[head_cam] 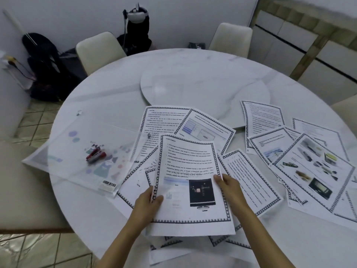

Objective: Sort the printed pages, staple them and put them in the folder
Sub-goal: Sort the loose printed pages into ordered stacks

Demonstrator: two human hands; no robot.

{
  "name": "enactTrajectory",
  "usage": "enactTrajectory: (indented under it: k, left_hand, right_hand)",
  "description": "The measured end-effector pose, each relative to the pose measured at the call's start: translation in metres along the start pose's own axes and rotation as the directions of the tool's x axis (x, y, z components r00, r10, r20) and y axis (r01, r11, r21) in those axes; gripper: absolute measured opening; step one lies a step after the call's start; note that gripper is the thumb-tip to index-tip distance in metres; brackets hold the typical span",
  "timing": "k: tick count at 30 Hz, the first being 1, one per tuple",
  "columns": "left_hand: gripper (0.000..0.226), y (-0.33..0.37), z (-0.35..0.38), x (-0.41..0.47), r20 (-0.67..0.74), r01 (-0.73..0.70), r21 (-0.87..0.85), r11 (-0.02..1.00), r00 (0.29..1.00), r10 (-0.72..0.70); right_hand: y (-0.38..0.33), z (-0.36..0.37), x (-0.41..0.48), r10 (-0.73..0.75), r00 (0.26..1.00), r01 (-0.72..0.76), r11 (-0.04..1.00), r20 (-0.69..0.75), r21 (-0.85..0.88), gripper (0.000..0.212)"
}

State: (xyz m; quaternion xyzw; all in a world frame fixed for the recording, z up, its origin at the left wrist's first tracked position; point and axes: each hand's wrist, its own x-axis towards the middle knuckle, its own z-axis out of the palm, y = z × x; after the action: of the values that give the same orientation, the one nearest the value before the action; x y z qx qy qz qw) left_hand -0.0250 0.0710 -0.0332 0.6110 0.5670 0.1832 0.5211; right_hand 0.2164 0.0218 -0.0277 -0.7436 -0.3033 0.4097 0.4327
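Left hand (148, 200) and right hand (230, 187) each have a pinching grip on a side edge of the top page (188, 171), above overlapping loose pages (313, 167) strewn across the bench (108, 89); leftward lies the clear folder (63, 161), its edge over some pages; a red stapler (96, 155) on or in it.

Bordered printed pages (313, 167) are fanned out messily across the near and right side. The see-through folder (63, 161) lies flat on the left, with a small red stapler (95, 155) at its middle.

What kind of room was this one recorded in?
Probably a home dining room: a round white marble table with a raised round turntable, and cream padded chairs around it.
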Motion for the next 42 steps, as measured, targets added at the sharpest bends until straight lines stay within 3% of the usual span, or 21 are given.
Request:
enactTrajectory:
  k: [5, 11, 15, 18, 24, 30, 33, 38, 42]
  left_hand:
    - [0.018, 0.011, 0.019, -0.004, 0.047, -0.054, -0.067, 0.996, 0.997, 0.057]
    - [0.016, 0.024, 0.026, 0.014, 0.012, -0.138, 0.009, 0.990, 0.990, 0.138]
    - [0.016, 0.029, 0.011, 0.038, -0.163, -0.210, 0.219, 0.953, 0.955, 0.248]
    - [0.022, 0.030, 0.008, 0.061, -0.164, -0.215, 0.361, 0.908, 0.943, 0.288]
    - [0.045, 0.029, 0.017, 0.092, -0.021, -0.194, 0.635, 0.748, 0.963, 0.268]
    - [0.039, 0.041, 0.023, 0.098, -0.078, -0.077, 0.734, 0.675, 0.977, 0.197]
    - [0.031, 0.047, 0.021, 0.100, -0.007, -0.113, 0.718, 0.687, 0.985, 0.170]
    - [0.027, 0.053, 0.018, 0.096, 0.092, -0.125, 0.579, 0.806, 0.992, 0.088]
    - [0.027, 0.051, 0.015, 0.087, 0.212, -0.128, 0.592, 0.795, 0.977, -0.001]
  right_hand:
    - [0.006, -0.027, -0.001, -0.040, 0.998, 0.038, 0.998, -0.053, -0.043, 0.016]
    - [0.015, -0.074, -0.015, -0.185, 0.964, 0.190, 0.982, -0.190, 0.003, 0.012]
    - [0.023, -0.110, -0.022, -0.175, 0.943, 0.207, 0.975, -0.284, 0.086, 0.012]
    - [0.031, -0.129, -0.028, -0.165, 0.931, 0.206, 0.974, -0.326, 0.095, 0.013]
    - [0.049, -0.143, -0.034, -0.127, 0.917, 0.175, 0.980, -0.377, 0.095, 0.012]
    - [0.058, -0.144, -0.034, -0.092, 0.913, 0.143, 0.985, -0.397, 0.099, 0.018]
    - [0.058, -0.146, -0.034, -0.072, 0.910, 0.125, 0.986, -0.408, 0.106, 0.021]
    - [0.055, -0.144, -0.034, -0.050, 0.912, 0.109, 0.986, -0.407, 0.124, 0.020]
    - [0.054, -0.138, -0.030, -0.041, 0.916, 0.108, 0.983, -0.398, 0.147, 0.013]
